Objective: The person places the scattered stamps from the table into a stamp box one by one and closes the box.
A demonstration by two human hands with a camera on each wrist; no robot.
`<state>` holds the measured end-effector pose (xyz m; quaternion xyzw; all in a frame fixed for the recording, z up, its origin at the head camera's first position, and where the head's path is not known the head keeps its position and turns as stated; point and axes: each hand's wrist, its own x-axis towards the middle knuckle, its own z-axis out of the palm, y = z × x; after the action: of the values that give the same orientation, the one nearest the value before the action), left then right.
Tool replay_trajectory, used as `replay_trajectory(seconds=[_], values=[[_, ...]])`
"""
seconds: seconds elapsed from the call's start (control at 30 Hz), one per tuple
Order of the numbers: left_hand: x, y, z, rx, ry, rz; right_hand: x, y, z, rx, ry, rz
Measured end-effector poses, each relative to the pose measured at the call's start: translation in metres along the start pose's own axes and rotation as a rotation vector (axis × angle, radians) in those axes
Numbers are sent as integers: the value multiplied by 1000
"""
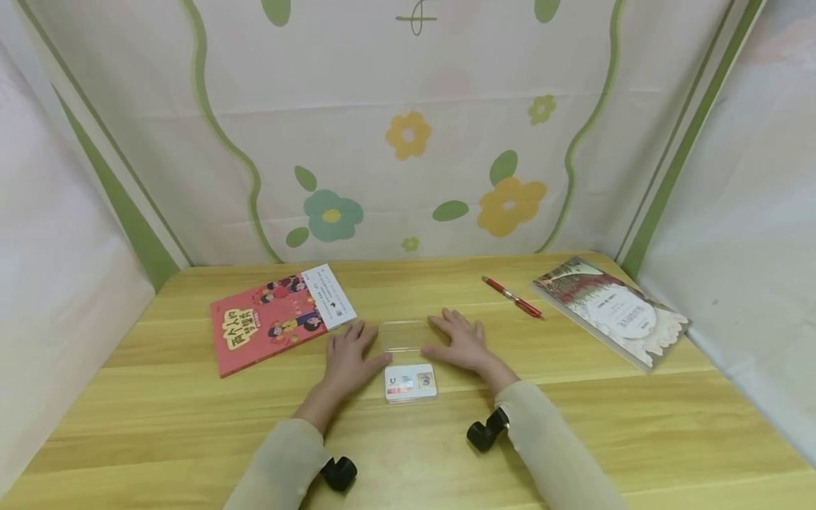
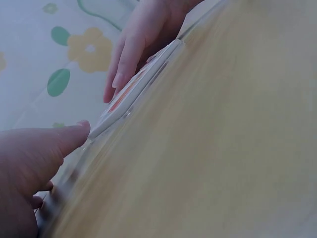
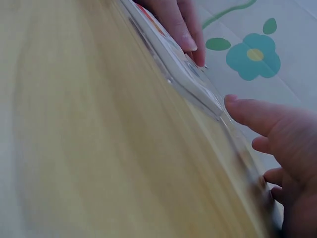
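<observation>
Both hands lie on the wooden table with fingers spread and nothing held. In the head view my left hand (image 1: 349,360) is left of a clear plastic lid or tray (image 1: 404,337), and my right hand (image 1: 460,344) is on its right, thumb close to the edge. Just nearer to me sits a flat white rectangular item (image 1: 411,383) with coloured print and a small gold square, in a clear case. Seen from the left wrist, the left thumb (image 2: 74,136) is right at the white item's corner; the right wrist view shows the right thumb (image 3: 237,106) near its other end.
A red picture book (image 1: 270,319) with a white band lies at the left. Towards the back right are a red pen (image 1: 513,297) and a booklet (image 1: 612,312) with a white oval label. A flower-patterned cloth (image 1: 408,85) hangs behind the table (image 1: 408,460).
</observation>
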<state>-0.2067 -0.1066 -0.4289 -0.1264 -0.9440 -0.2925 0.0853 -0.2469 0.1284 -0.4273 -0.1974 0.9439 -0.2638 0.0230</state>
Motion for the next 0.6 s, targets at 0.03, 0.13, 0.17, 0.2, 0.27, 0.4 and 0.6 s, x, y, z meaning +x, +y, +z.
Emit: replay_trajectory(seconds=[0.03,0.13,0.17,0.2,0.27,0.4,0.6], values=[[0,0,1,23,-3,-1,0,-1,1,-16,7,2],[0,1,3,69,-13,-12,0,-3,2,-62,23,5],[0,1,3,78,-16,-16,0,-3,2,-73,26,5],[0,1,4,84,-17,-19,0,-4,2,-81,29,5],[0,2,4,92,-18,-24,0,-5,2,-89,31,4],[0,3,5,101,-13,-36,0,-6,2,-89,32,16],[1,4,4,87,2,-67,0,-11,3,-55,51,36]])
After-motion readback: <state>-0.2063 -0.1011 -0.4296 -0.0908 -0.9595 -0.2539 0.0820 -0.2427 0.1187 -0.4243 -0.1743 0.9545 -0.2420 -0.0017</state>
